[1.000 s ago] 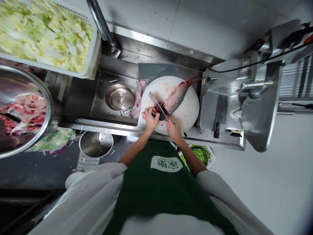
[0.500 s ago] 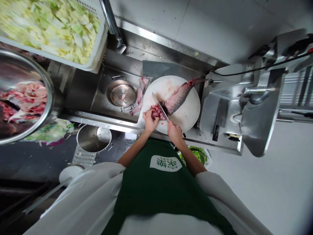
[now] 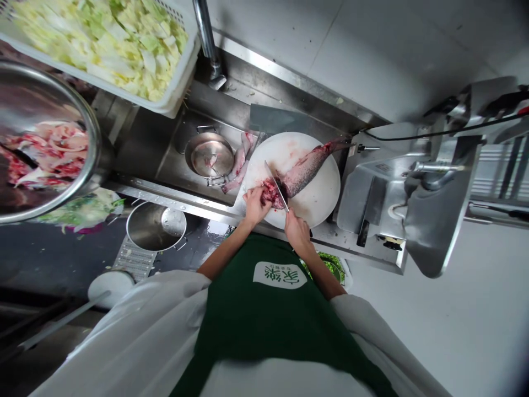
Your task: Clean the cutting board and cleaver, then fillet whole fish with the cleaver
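A large fish lies on a round white cutting board, its tail pointing to the upper right. Its near end is cut open and bloody. My right hand is closed around the handle of a knife, whose blade lies across the fish at the bloody end. On the other side of the blade, my left hand is closed on the red, raw fish head end, fingers curled against it. Exactly where the blade touches the flesh is hard to make out.
Left of the board, a sink holds a metal pot and fish strips. A white basket of chopped cabbage and a steel bowl of fish pieces stand further left. A metal slicer and a cleaver are at right.
The camera view has shifted and turned slightly. Both hands keep their hold, and the knife remains at the bloody end, with little visible movement against the fish.
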The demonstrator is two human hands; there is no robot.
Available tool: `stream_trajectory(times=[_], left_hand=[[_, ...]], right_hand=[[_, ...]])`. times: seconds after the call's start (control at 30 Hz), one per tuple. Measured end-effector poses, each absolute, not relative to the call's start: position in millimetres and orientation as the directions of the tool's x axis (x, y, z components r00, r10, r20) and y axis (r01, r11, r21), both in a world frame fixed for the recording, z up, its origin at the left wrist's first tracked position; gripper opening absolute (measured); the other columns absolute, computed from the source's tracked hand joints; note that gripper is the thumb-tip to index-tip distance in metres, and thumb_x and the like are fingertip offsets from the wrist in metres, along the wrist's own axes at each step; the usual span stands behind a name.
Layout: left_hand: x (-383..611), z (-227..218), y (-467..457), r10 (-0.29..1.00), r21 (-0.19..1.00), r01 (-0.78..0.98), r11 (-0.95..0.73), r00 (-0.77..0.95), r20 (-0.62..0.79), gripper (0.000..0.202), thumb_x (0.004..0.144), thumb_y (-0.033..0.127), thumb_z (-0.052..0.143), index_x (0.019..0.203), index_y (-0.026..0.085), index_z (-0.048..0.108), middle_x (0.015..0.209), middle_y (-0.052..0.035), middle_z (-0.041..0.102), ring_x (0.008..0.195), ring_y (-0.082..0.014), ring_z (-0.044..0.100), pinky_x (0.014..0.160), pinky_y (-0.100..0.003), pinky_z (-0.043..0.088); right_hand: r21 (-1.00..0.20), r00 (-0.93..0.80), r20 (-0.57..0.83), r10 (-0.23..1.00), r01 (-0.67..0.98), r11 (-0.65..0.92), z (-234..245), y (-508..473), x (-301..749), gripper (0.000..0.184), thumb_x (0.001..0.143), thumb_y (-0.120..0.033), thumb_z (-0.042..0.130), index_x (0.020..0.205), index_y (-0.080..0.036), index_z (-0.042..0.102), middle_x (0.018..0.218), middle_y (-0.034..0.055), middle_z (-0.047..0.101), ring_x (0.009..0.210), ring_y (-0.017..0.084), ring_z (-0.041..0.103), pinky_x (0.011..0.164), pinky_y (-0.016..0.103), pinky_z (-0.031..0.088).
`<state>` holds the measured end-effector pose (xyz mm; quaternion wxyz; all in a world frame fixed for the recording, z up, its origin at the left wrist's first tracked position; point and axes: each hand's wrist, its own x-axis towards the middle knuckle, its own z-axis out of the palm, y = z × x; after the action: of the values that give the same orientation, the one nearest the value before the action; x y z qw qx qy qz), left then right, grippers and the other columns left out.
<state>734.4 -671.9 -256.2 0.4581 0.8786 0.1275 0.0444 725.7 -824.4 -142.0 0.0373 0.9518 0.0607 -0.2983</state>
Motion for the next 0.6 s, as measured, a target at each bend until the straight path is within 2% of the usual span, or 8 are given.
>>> stream_trajectory(times=[0.17, 0.23, 0.33, 0.43, 0.5, 0.6], left_hand=[[733, -257, -673, 0.279, 0.816, 0.177, -0.550, 0.960, -0.020, 0.038, 0.077, 0.017, 0.064, 0.114, 0.022, 0.065, 0.118, -0.0111, 0.070, 0.113, -0.0359, 0.051, 0.097, -0.049, 0.039], [734, -257, -671, 0.326, 0.811, 0.207, -0.548, 0.945, -0.021, 0.035, 0.077, 0.019, 0.065, 0.112, 0.023, 0.065, 0.118, -0.0111, 0.070, 0.111, -0.0364, 0.051, 0.096, -0.050, 0.039], [738, -257, -667, 0.380, 0.821, 0.243, -0.517, 0.924, -0.034, 0.040, 0.075, 0.017, 0.065, 0.114, 0.024, 0.064, 0.118, -0.0101, 0.070, 0.109, -0.0364, 0.053, 0.096, -0.052, 0.041], [742, -260, -664, 0.421, 0.846, 0.264, -0.463, 0.906, -0.052, 0.045, 0.073, 0.013, 0.064, 0.117, 0.024, 0.062, 0.118, -0.0096, 0.069, 0.111, -0.0356, 0.056, 0.098, -0.053, 0.042], [742, -262, -664, 0.442, 0.874, 0.244, -0.420, 0.896, -0.038, 0.046, 0.074, 0.014, 0.065, 0.119, 0.024, 0.060, 0.120, -0.0102, 0.066, 0.113, -0.0344, 0.058, 0.101, -0.052, 0.044], [738, -266, -666, 0.499, 0.925, 0.208, -0.317, 0.866, -0.023, 0.048, 0.075, 0.019, 0.069, 0.122, 0.022, 0.058, 0.121, -0.0117, 0.060, 0.112, -0.0308, 0.060, 0.099, -0.047, 0.050]], right_hand=[[-0.009, 0.813, -0.560, 0.158, 0.185, -0.983, -154, -804, 743, 0.050, 0.109, -0.016, 0.027, 0.155, -0.011, 0.045, 0.111, 0.0199, 0.077, 0.104, 0.029, 0.075, 0.092, 0.036, 0.051], [-0.065, 0.823, -0.533, 0.195, 0.190, -0.980, -165, -810, 756, 0.049, 0.111, -0.022, 0.029, 0.155, -0.012, 0.047, 0.109, 0.0185, 0.078, 0.102, 0.029, 0.074, 0.093, 0.036, 0.051], [-0.209, 0.856, -0.468, 0.220, 0.135, -0.969, -176, -835, 773, 0.045, 0.112, -0.035, 0.033, 0.145, -0.015, 0.056, 0.114, 0.0161, 0.078, 0.103, 0.028, 0.073, 0.092, 0.034, 0.051], [-0.313, 0.869, -0.439, 0.227, 0.088, -0.945, -173, -853, 780, 0.041, 0.110, -0.036, 0.035, 0.134, -0.016, 0.062, 0.117, 0.0142, 0.077, 0.100, 0.026, 0.072, 0.088, 0.031, 0.051], [-0.278, 0.865, -0.451, 0.220, 0.097, -0.956, -164, -850, 777, 0.040, 0.110, -0.036, 0.036, 0.131, -0.016, 0.064, 0.113, 0.0142, 0.078, 0.097, 0.027, 0.072, 0.086, 0.032, 0.051], [-0.146, 0.864, -0.466, 0.189, 0.135, -0.980, -148, -825, 765, 0.041, 0.111, -0.032, 0.032, 0.135, -0.016, 0.061, 0.105, 0.0150, 0.078, 0.094, 0.027, 0.073, 0.085, 0.033, 0.050]])
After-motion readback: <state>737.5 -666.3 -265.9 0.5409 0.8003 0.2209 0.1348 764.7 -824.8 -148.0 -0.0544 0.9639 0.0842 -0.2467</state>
